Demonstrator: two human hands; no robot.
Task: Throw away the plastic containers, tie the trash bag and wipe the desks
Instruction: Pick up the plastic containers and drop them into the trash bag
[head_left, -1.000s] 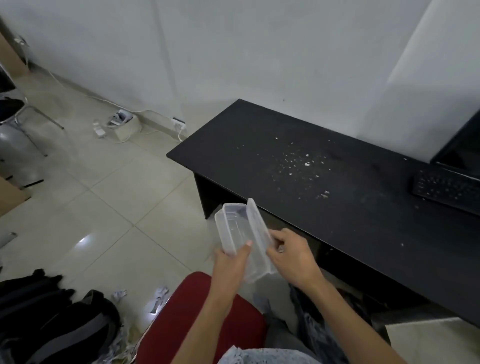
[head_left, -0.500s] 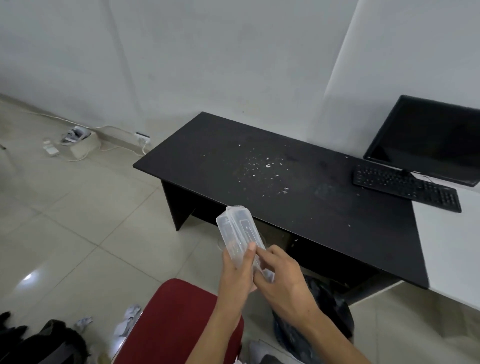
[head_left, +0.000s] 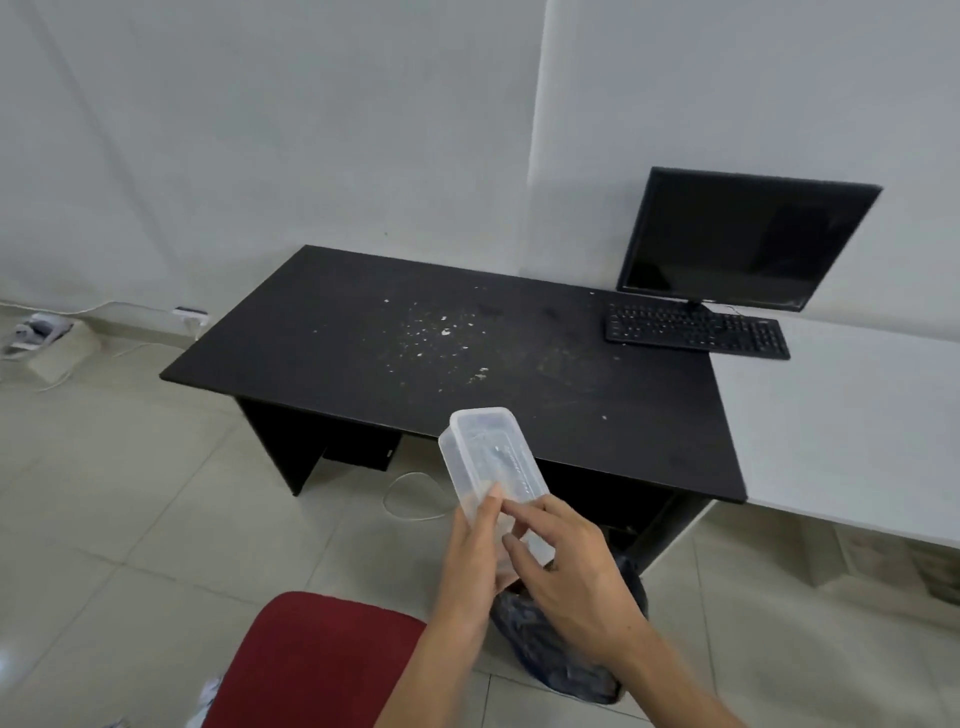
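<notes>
A clear plastic container (head_left: 491, 457) with its lid on is held in the air in front of the black desk (head_left: 519, 364). My left hand (head_left: 475, 556) grips its lower end, thumb on the lid. My right hand (head_left: 566, 561) pinches the container's near right edge with curled fingers. Directly below my hands a dark trash bag (head_left: 561, 654) stands on the floor by the desk's front corner. White crumbs (head_left: 441, 338) are scattered over the middle of the desk top.
A black monitor (head_left: 737, 239) and keyboard (head_left: 696, 330) sit at the desk's far right, where a white desk (head_left: 852, 431) adjoins. A red chair seat (head_left: 317, 665) is at the bottom centre. A power strip and cables (head_left: 47, 338) lie by the left wall.
The lid has been closed onto the container, which was open a second ago. My view has swung right and up, bringing the monitor and white desk into sight.
</notes>
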